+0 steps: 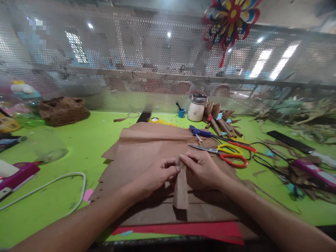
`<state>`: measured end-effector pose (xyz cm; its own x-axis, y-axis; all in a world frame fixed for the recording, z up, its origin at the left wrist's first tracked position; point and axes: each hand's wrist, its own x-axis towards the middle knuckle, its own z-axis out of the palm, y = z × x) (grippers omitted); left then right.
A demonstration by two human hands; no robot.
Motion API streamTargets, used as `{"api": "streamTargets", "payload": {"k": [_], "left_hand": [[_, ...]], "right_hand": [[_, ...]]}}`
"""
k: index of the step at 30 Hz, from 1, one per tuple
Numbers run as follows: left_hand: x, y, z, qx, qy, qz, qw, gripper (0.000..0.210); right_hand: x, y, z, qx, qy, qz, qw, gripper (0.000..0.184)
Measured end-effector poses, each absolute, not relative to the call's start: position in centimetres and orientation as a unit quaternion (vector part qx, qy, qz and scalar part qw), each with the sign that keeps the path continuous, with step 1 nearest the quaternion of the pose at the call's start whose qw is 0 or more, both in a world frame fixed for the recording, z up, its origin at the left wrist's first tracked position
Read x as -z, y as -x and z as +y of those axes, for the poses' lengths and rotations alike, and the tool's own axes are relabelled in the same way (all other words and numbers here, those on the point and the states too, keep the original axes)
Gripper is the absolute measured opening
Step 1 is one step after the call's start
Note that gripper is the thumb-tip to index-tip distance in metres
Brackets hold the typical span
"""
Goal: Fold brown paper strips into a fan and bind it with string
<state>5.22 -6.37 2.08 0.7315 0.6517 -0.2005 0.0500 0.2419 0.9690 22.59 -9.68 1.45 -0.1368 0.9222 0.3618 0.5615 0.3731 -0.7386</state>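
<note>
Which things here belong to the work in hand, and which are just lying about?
Work in hand, judging by position:
paper strip, held in left grip and right grip
brown paper sheets, underneath
scissors, likely

Apparently lying about:
white cable
white jar
brown cloth bundle

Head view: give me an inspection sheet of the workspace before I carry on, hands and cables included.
Surface: green tabletop, marked with small dark spots.
Job's things: folded brown paper strip held above brown paper sheets; scissors lie at the sheets' right side.
Clutter: white jar and rolled paper pieces at the back; clear plastic bottle on the left.
Hands: left and right both pinch the strip's far end.
Cables: white cable loops on the left; black cables tangle among scraps on the right.
Surroundings: perforated screen behind; flower-shaped ornament hangs above.
</note>
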Motion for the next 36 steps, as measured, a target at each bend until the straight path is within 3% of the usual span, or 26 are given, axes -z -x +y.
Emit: {"api": "streamTargets", "payload": {"k": [13, 20, 26, 28, 31, 33, 35, 36], "left_hand": [[-2.1, -5.2, -6.1, -0.208, -0.609, 0.259, 0.72, 0.025], [-1.6, -5.2, -6.2, -0.273, -0.679, 0.263, 0.629, 0.02], [-2.3, -5.2, -6.6, -0.289, -0.705, 0.271, 0.588, 0.016], [-3.0, -4.9, -6.8, -0.296, -0.714, 0.279, 0.569, 0.017], [-4.3, -3.9, -6.9, -0.315, -0.72, 0.287, 0.548, 0.028], [-4.9, -3.5, -6.8, -0.369, -0.691, 0.311, 0.538, 0.034], [-5.0, -3.5, -6.5, -0.35, -0.604, 0.355, 0.622, 0.025], [-4.8, -3.7, -6.3, -0.338, -0.588, 0.362, 0.639, 0.036]], "right_hand": [[-1.9, -23.7, -8.7, -0.309, 0.544, -0.609, 0.487, 0.043], [-2.7, -23.4, -9.7, -0.341, 0.473, -0.694, 0.423, 0.019], [-3.0, -23.3, -9.7, -0.325, 0.456, -0.687, 0.463, 0.012], [-3.6, -23.2, -10.0, -0.272, 0.468, -0.698, 0.469, 0.01], [-4.5, -23.4, -10.9, -0.084, 0.47, -0.73, 0.489, 0.007], [-4.7, -23.7, -11.5, 0.071, 0.439, -0.751, 0.488, 0.016], [-4.6, -23.9, -12.0, 0.191, 0.386, -0.775, 0.463, 0.029], [-4.5, -23.9, -12.3, 0.226, 0.36, -0.79, 0.442, 0.034]]}}
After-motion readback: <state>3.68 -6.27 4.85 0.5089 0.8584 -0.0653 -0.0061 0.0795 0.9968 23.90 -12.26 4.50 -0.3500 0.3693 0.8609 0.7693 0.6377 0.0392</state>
